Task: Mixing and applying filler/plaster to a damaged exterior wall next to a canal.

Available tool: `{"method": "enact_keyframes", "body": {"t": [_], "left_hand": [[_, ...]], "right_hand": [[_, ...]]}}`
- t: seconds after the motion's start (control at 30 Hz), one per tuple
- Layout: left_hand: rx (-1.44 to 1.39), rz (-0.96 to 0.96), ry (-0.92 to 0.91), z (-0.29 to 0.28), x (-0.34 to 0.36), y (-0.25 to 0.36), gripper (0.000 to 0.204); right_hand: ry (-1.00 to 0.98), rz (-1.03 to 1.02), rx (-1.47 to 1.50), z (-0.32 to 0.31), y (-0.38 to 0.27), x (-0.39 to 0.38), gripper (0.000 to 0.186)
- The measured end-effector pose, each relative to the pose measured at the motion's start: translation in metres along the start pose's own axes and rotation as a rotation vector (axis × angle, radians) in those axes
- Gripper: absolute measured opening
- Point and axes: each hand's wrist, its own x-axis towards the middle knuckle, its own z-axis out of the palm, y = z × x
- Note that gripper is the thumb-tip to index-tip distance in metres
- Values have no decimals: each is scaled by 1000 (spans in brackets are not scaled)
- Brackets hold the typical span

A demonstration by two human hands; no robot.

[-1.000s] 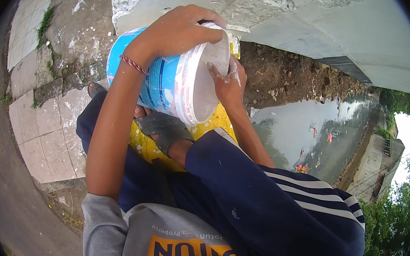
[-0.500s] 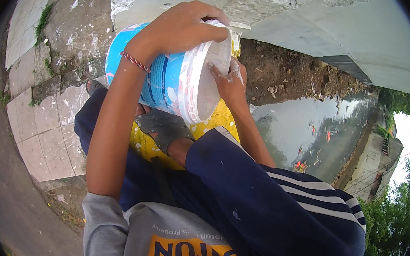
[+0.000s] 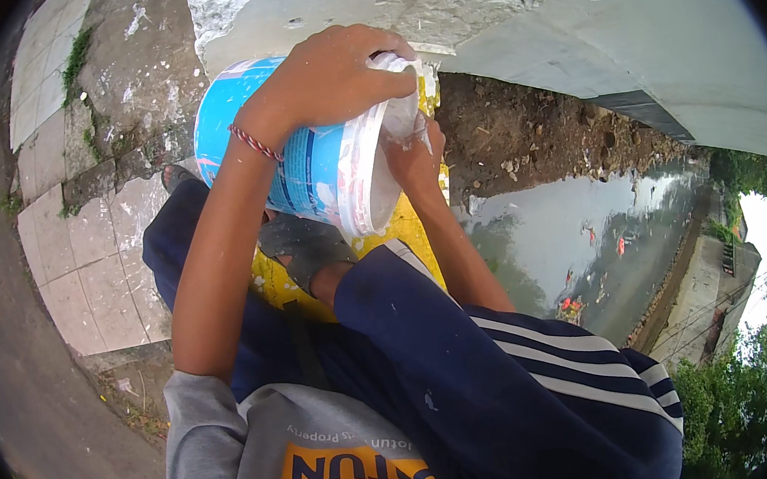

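A blue-and-white plastic paint bucket (image 3: 304,178) lies tipped on its side in front of me, its mouth turned to the right. My left hand (image 3: 335,76) reaches over the bucket and grips its white rim, fingers curled over the edge. At the mouth is my right hand (image 3: 414,158), its fingers curled into the opening and smeared with whitish paste. What those fingers hold, if anything, is hidden. Pale residue coats the inner wall and the rim.
Below the bucket is a yellow, paint-spattered ledge (image 3: 416,236) with my sandalled foot (image 3: 306,247) on it. A chipped white wall (image 3: 569,55) stands ahead. Beyond the ledge, at right, lie bare soil (image 3: 521,134) and water with litter (image 3: 577,230). Paving tiles (image 3: 94,258) extend left.
My right hand has moved left, further into the bucket's mouth. The bucket and my left hand have shifted slightly left, and the left hand sits a little lower in the view.
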Motion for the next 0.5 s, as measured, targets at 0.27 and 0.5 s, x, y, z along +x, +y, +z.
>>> {"method": "enact_keyframes", "body": {"t": [0.27,0.5], "left_hand": [[-87,3,-66,-15,0,-11,44],[-64,-16,-50,-20,-6,-7,41]], "right_hand": [[-141,-19,124,-3,4,6,29],[-65,-4,101,3,-1,9,24]]}}
